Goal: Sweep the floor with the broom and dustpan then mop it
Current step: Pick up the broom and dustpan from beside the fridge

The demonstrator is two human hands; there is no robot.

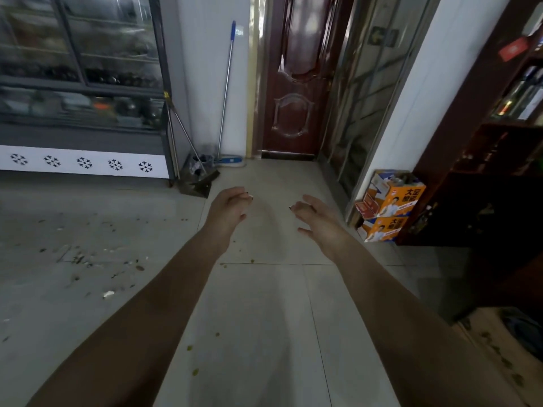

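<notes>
Both my arms stretch forward over a pale tiled floor [264, 304]. My left hand [227, 210] and my right hand [317, 218] are empty, fingers loosely curled and apart. A dark dustpan [199, 183] and a broom with a thin metal handle [185, 133] lean in the corner beside the fridge, a little beyond my left hand. A flat mop [224, 92] with a silver pole and blue grip stands against the white wall, its blue head on the floor. Scattered debris [97, 268] litters the grey tiles at left.
A glass-door display fridge [82, 83] fills the left. A dark red door [293, 83] is straight ahead. Two stacked orange cartons [388, 207] stand at the right by a dark wooden shelf unit [484, 171]. Small specks dot the middle tiles.
</notes>
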